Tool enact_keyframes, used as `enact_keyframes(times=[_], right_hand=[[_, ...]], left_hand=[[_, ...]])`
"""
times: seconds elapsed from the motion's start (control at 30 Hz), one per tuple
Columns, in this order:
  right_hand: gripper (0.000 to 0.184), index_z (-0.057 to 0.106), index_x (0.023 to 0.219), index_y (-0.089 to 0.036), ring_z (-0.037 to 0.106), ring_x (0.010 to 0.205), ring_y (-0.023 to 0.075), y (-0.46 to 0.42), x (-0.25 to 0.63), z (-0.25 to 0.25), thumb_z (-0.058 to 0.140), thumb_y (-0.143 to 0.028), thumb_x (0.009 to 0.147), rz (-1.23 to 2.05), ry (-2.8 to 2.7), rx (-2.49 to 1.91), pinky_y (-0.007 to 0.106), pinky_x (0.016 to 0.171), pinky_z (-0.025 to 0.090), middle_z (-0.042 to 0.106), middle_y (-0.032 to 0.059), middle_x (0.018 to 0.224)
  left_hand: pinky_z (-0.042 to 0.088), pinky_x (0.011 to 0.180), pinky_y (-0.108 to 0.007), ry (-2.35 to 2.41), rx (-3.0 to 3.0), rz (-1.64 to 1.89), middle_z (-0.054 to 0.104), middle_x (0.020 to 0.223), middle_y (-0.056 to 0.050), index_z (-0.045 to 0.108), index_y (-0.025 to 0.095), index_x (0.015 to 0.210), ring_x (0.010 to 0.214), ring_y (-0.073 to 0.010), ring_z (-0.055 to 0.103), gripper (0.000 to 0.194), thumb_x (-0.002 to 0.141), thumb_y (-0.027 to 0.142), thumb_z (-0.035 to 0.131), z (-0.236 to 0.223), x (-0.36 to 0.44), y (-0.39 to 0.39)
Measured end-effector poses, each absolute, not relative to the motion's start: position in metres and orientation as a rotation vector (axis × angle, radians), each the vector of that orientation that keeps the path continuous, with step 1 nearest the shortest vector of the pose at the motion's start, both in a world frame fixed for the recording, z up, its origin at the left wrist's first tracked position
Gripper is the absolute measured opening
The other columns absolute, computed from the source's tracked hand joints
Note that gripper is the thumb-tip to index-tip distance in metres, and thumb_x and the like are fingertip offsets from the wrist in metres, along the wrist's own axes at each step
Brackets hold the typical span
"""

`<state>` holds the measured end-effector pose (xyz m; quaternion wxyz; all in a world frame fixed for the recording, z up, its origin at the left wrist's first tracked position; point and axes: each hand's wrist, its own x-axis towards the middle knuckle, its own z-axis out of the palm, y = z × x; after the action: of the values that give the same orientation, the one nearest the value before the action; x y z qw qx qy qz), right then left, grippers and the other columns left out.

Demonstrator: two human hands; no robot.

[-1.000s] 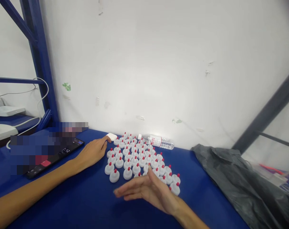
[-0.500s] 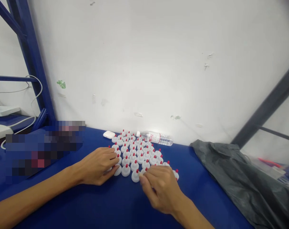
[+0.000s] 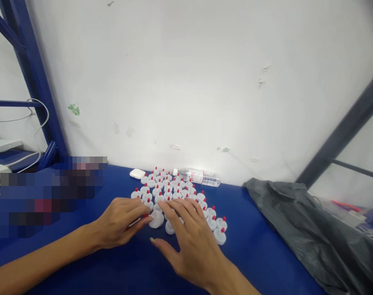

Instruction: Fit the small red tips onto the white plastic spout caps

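Head: red-tipped white caps point(image 3: 168, 189)

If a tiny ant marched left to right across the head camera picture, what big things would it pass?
Blue post → left hand → right hand → dark grey sheet.

Bottle point(image 3: 201, 177): clear plastic, lying on its side at the far edge
White case point(image 3: 137, 173): rounded, left of the bottle
Grey sheet point(image 3: 297, 217): crumpled, at right
Blue post point(image 3: 40, 78): upright, far left
Wall point(image 3: 174, 82): white, scuffed, far side
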<state>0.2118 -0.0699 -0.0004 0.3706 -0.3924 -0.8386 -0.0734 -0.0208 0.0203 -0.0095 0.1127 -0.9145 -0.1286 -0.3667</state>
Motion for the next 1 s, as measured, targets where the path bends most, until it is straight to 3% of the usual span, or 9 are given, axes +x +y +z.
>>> enact_keyframes(times=[0.1, 0.27, 0.4, 0.53, 0.6, 0.73, 0.87, 1.0], right_hand=[[0.063, 0.043, 0.153, -0.034, 0.068, 0.121, 0.0315, -0.071, 0.210, -0.006, 0.067, -0.046, 0.096, -0.090, -2.196, -0.947, 0.057, 0.119, 0.041, 0.073, 0.0075, 0.132], [0.031, 0.058, 0.131, -0.030, 0.073, 0.099, 0.0253, -0.074, 0.205, -0.008, 0.062, -0.032, 0.100, -0.157, -2.231, -0.852, 0.050, 0.119, 0.041, 0.080, 0.0036, 0.106], [0.029, 0.062, 0.129, -0.022, 0.072, 0.101, 0.0262, -0.075, 0.207, 0.002, 0.060, -0.028, 0.100, -0.349, -2.259, -0.842, 0.049, 0.116, 0.041, 0.081, 0.0053, 0.109], [0.026, 0.066, 0.124, -0.022, 0.072, 0.099, 0.0260, -0.061, 0.239, 0.020, 0.058, -0.017, 0.100, -0.641, -2.116, -0.936, 0.050, 0.107, 0.041, 0.082, 0.0053, 0.110], [0.019, 0.068, 0.119, -0.025, 0.072, 0.096, 0.0256, -0.051, 0.267, 0.030, 0.061, -0.022, 0.101, -0.744, -1.970, -1.090, 0.050, 0.106, 0.040, 0.082, 0.0041, 0.106], [0.015, 0.068, 0.108, -0.023, 0.070, 0.090, 0.0254, -0.038, 0.316, 0.046, 0.056, -0.029, 0.102, -0.777, -1.715, -1.372, 0.048, 0.103, 0.043, 0.078, 0.0057, 0.093], [0.013, 0.065, 0.104, -0.023, 0.068, 0.085, 0.0248, -0.035, 0.332, 0.049, 0.055, -0.029, 0.099, -0.755, -1.653, -1.484, 0.045, 0.098, 0.046, 0.073, 0.0050, 0.086], [0.012, 0.063, 0.100, -0.024, 0.070, 0.083, 0.0227, -0.033, 0.334, 0.043, 0.053, -0.030, 0.100, -0.691, -1.702, -1.497, 0.048, 0.106, 0.042, 0.076, 0.0039, 0.089]], left_hand=[[0.039, 0.044, -0.031, -0.323, -2.718, -1.124, 0.063, 0.062, 0.003, 0.050, 0.029, 0.101, 0.046, -0.0186, 0.054, 0.019, 0.094, 0.011, 0.051, -0.007, -0.014, 0.007], [0.041, 0.044, -0.036, -0.254, -2.854, -1.137, 0.060, 0.061, 0.001, 0.048, 0.031, 0.092, 0.048, -0.0215, 0.054, 0.023, 0.085, 0.009, 0.049, -0.006, -0.010, -0.008], [0.041, 0.048, -0.036, -0.397, -2.912, -1.302, 0.058, 0.061, 0.002, 0.047, 0.029, 0.081, 0.050, -0.0190, 0.053, 0.020, 0.093, 0.013, 0.044, -0.011, -0.011, -0.010], [0.034, 0.045, -0.032, -0.867, -2.745, -1.595, 0.038, 0.056, 0.005, 0.030, 0.026, 0.070, 0.047, -0.0157, 0.039, 0.036, 0.104, 0.017, 0.027, -0.005, -0.025, 0.005], [0.031, 0.046, -0.031, -1.026, -2.622, -1.670, 0.031, 0.059, 0.006, 0.025, 0.027, 0.071, 0.050, -0.0152, 0.033, 0.037, 0.106, 0.019, 0.025, 0.000, -0.033, 0.017], [0.028, 0.051, -0.031, -1.112, -2.609, -1.566, 0.030, 0.059, 0.007, 0.032, 0.025, 0.066, 0.050, -0.0125, 0.031, 0.039, 0.104, 0.028, 0.039, 0.004, -0.042, 0.034], [0.032, 0.053, -0.030, -1.130, -2.677, -1.441, 0.038, 0.059, 0.006, 0.038, 0.025, 0.069, 0.052, -0.0129, 0.036, 0.034, 0.102, 0.029, 0.040, 0.001, -0.041, 0.034], [0.035, 0.052, -0.029, -1.120, -2.678, -1.377, 0.044, 0.060, 0.005, 0.042, 0.024, 0.072, 0.053, -0.0134, 0.039, 0.027, 0.098, 0.027, 0.044, 0.004, -0.041, 0.031]])
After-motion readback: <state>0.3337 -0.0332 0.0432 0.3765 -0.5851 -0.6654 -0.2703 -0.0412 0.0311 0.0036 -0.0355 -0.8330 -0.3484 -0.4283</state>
